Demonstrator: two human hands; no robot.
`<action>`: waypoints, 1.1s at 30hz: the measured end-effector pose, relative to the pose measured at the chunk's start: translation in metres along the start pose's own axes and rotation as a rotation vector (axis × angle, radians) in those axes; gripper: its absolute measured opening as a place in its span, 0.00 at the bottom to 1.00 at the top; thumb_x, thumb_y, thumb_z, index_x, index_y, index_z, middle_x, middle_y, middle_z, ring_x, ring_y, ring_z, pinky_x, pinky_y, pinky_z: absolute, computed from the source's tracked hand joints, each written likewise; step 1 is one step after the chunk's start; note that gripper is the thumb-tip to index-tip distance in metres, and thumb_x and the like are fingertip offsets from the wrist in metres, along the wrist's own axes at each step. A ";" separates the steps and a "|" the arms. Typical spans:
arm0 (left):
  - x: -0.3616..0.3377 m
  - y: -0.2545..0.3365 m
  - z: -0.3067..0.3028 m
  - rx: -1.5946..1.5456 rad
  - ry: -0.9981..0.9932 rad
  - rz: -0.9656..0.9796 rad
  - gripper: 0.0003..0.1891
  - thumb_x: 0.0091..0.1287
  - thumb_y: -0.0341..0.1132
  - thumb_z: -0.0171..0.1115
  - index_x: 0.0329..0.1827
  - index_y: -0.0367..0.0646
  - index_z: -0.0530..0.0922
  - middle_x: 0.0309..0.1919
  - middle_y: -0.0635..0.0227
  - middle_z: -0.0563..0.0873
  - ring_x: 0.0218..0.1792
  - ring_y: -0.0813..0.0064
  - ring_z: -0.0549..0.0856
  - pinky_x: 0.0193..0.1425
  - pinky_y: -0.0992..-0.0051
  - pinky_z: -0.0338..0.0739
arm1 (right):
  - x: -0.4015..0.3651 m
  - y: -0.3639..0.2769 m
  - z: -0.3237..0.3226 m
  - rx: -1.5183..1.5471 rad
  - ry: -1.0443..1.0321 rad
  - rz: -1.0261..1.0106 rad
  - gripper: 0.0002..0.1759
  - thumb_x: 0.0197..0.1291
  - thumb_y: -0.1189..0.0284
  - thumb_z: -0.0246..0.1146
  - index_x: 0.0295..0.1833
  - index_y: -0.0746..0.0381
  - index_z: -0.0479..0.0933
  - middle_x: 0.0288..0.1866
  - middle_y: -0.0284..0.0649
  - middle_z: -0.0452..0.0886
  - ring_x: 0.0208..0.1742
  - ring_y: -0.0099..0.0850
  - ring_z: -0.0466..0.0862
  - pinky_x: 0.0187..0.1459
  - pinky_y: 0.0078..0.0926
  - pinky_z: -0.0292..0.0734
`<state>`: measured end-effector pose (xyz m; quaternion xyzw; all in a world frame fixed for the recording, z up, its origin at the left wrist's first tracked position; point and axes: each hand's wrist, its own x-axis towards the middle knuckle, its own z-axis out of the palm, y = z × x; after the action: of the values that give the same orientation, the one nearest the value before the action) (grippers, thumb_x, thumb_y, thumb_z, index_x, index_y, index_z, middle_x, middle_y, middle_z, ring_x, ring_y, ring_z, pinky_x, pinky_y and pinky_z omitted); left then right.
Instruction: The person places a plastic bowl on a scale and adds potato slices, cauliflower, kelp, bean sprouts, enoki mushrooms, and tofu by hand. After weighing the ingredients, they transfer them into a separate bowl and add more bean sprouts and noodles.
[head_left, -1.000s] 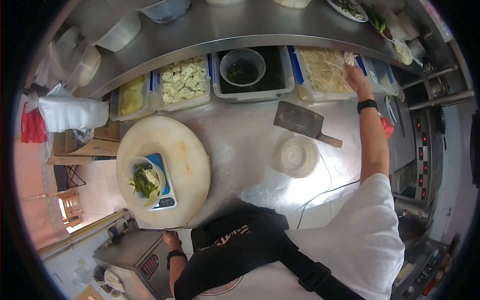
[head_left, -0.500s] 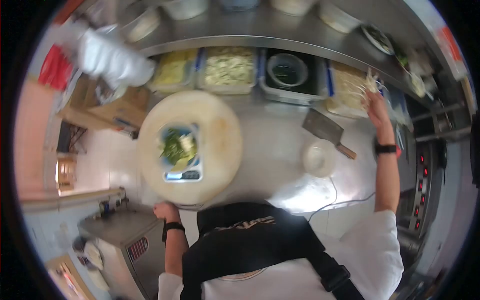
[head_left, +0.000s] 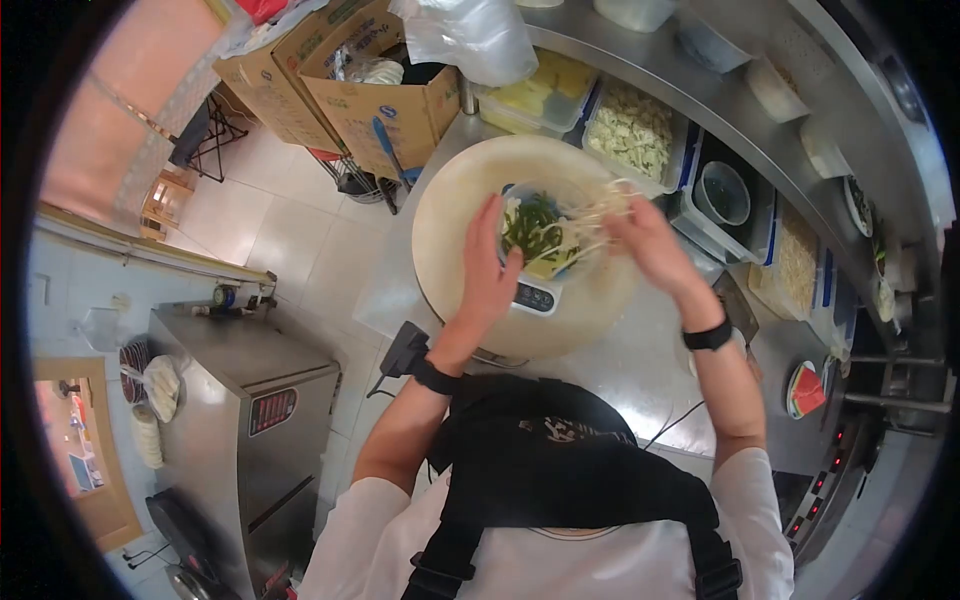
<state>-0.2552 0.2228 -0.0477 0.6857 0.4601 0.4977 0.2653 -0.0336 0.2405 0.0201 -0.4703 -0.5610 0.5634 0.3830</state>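
A clear plastic bowl [head_left: 578,196] with dark green leaves [head_left: 533,228] and pale pieces in it sits on a digital scale [head_left: 536,298]. Under the scale is a round chopping board [head_left: 455,190]. My left hand [head_left: 487,272] grips the bowl's left side, fingers along the outside and thumb at the near rim. Over the bowl's right edge, my right hand [head_left: 645,240] is closed on a bunch of bean sprouts [head_left: 600,208], pale strands trailing toward the greens. Motion blurs its fingertips.
Behind the board stand tubs of yellow slices [head_left: 550,85], pale chopped pieces [head_left: 630,130] and bean sprouts [head_left: 785,265]. A steel shelf [head_left: 690,95] with bowls overhangs them. Cardboard boxes [head_left: 375,110] are at the back left, a steel cabinet [head_left: 240,350] at the left.
My right hand has come from the sprout tub to the bowl, carrying bean sprouts. My left hand has risen from the counter's front edge to the bowl. The view has turned.
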 end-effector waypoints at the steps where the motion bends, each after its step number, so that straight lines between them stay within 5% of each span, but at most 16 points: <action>1: 0.001 -0.001 0.002 -0.006 0.004 0.001 0.30 0.55 0.23 0.51 0.65 0.36 0.58 0.64 0.52 0.61 0.66 0.56 0.60 0.69 0.65 0.52 | 0.012 0.019 0.011 0.039 -0.038 0.000 0.19 0.60 0.73 0.54 0.58 0.64 0.65 0.52 0.43 0.72 0.47 0.35 0.75 0.47 0.31 0.72; 2: 0.001 -0.002 0.004 -0.002 -0.004 0.014 0.31 0.54 0.22 0.51 0.65 0.35 0.58 0.64 0.51 0.61 0.66 0.55 0.60 0.69 0.64 0.52 | 0.023 0.026 0.025 0.034 -0.036 0.000 0.19 0.60 0.73 0.54 0.58 0.64 0.65 0.52 0.43 0.72 0.47 0.35 0.75 0.47 0.31 0.72; 4: 0.002 -0.004 0.003 -0.002 -0.019 0.029 0.33 0.53 0.22 0.51 0.66 0.35 0.57 0.64 0.50 0.60 0.66 0.54 0.59 0.69 0.64 0.52 | 0.040 0.031 0.050 -0.632 0.005 -0.153 0.23 0.56 0.74 0.57 0.58 0.65 0.64 0.54 0.51 0.69 0.52 0.44 0.72 0.53 0.35 0.69; 8: 0.001 -0.007 -0.004 -0.163 -0.028 -0.046 0.32 0.56 0.22 0.48 0.67 0.35 0.55 0.65 0.52 0.60 0.66 0.56 0.60 0.70 0.65 0.50 | 0.023 0.000 0.065 -0.775 -0.078 -0.116 0.26 0.51 0.74 0.60 0.57 0.66 0.65 0.55 0.57 0.66 0.54 0.51 0.69 0.56 0.41 0.65; 12: 0.015 0.001 -0.009 -0.545 -0.012 -0.160 0.26 0.64 0.27 0.45 0.67 0.35 0.56 0.65 0.53 0.61 0.67 0.60 0.60 0.70 0.67 0.49 | 0.003 -0.012 0.074 -1.075 -0.106 -0.168 0.31 0.55 0.74 0.59 0.65 0.59 0.59 0.66 0.53 0.56 0.60 0.54 0.66 0.59 0.42 0.65; 14: 0.020 -0.003 -0.008 -0.402 -0.043 -0.117 0.25 0.65 0.29 0.45 0.67 0.36 0.57 0.65 0.53 0.63 0.67 0.59 0.60 0.70 0.66 0.49 | -0.005 -0.019 0.073 -1.153 -0.117 -0.159 0.31 0.55 0.74 0.59 0.66 0.57 0.58 0.68 0.52 0.54 0.61 0.55 0.64 0.60 0.42 0.64; 16: 0.031 0.002 -0.008 -0.254 -0.072 -0.066 0.24 0.67 0.31 0.45 0.66 0.37 0.59 0.64 0.53 0.64 0.67 0.58 0.61 0.70 0.65 0.48 | -0.014 -0.036 0.063 -0.973 0.051 -0.344 0.27 0.52 0.77 0.59 0.60 0.62 0.66 0.62 0.56 0.63 0.59 0.52 0.68 0.58 0.40 0.66; 20: 0.049 0.013 -0.006 0.452 -0.195 0.122 0.23 0.67 0.36 0.47 0.65 0.43 0.63 0.62 0.54 0.67 0.67 0.54 0.60 0.69 0.57 0.49 | -0.032 -0.033 0.026 -0.818 -0.012 -0.418 0.22 0.52 0.80 0.57 0.56 0.63 0.70 0.59 0.52 0.67 0.58 0.48 0.69 0.57 0.38 0.67; 23: 0.056 0.003 -0.009 0.116 -0.082 0.213 0.20 0.65 0.39 0.48 0.56 0.37 0.71 0.60 0.56 0.70 0.63 0.58 0.66 0.68 0.62 0.54 | -0.068 -0.030 -0.044 -0.494 0.065 -0.301 0.17 0.56 0.80 0.54 0.53 0.61 0.73 0.60 0.43 0.69 0.57 0.34 0.72 0.55 0.28 0.70; 25: 0.044 0.046 -0.003 0.133 0.012 0.048 0.19 0.67 0.37 0.46 0.57 0.35 0.70 0.58 0.57 0.72 0.60 0.63 0.69 0.66 0.65 0.58 | -0.101 -0.013 -0.101 -0.089 0.004 -0.109 0.16 0.56 0.83 0.53 0.51 0.63 0.74 0.55 0.39 0.74 0.54 0.27 0.75 0.53 0.22 0.70; 28: -0.003 0.059 0.015 0.020 0.213 -0.116 0.16 0.69 0.33 0.45 0.55 0.32 0.67 0.52 0.57 0.73 0.54 0.67 0.72 0.61 0.68 0.65 | -0.158 0.011 -0.197 0.087 0.221 -0.138 0.15 0.55 0.83 0.54 0.49 0.66 0.75 0.45 0.38 0.80 0.47 0.25 0.78 0.51 0.23 0.72; 30: -0.036 0.057 0.024 0.242 0.322 -0.150 0.13 0.68 0.33 0.48 0.49 0.33 0.67 0.45 0.60 0.74 0.46 0.70 0.74 0.53 0.72 0.69 | -0.194 0.022 -0.261 0.091 0.372 -0.224 0.15 0.54 0.85 0.54 0.47 0.65 0.75 0.44 0.39 0.80 0.48 0.25 0.78 0.52 0.23 0.72; 33: -0.081 0.029 0.030 0.205 0.463 -0.338 0.11 0.67 0.34 0.50 0.44 0.34 0.67 0.41 0.63 0.74 0.40 0.72 0.74 0.48 0.73 0.71 | -0.224 0.051 -0.359 0.220 0.553 -0.285 0.13 0.64 0.72 0.51 0.52 0.63 0.71 0.50 0.40 0.77 0.55 0.29 0.75 0.57 0.28 0.69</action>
<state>-0.2233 0.1405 -0.0700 0.4908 0.6638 0.5406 0.1619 0.3748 0.1192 0.0178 -0.4780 -0.4318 0.4123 0.6443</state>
